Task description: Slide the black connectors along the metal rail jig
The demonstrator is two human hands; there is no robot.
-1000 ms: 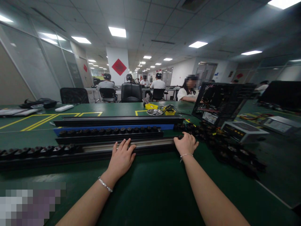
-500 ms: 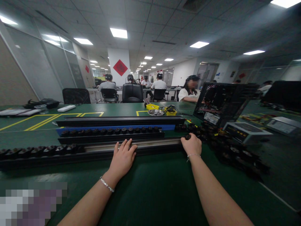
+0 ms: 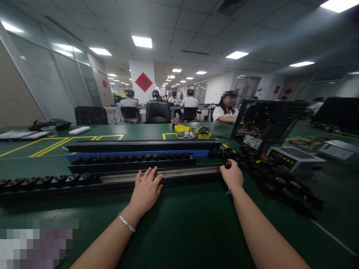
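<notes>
A long black rail (image 3: 190, 173) with a silvery channel runs across the table before me. Several black roller-like parts (image 3: 58, 181) sit in a row along its left part. My left hand (image 3: 147, 188) lies over the rail's middle, its fingers spread and resting on it. At the rail's right end, my right hand (image 3: 233, 175) is closed, thumb and fingers around a small black part (image 3: 227, 164) mostly hidden by them. Beyond lie a second black rail (image 3: 131, 164) with a row of similar parts, a blue strip (image 3: 200, 152) and a third rail (image 3: 146, 144).
Loose black parts (image 3: 286, 185) are heaped at the right, near an open computer case (image 3: 269, 123) and a metal box (image 3: 294, 158). Farther back stand a round metal dish (image 3: 185, 135) and yellow trays (image 3: 181, 128). A person (image 3: 226, 108) sits across the table.
My right hand has shifted slightly to the right at the rail's end, with the small black part still in its fingers. My left hand has stayed in place on the rail.
</notes>
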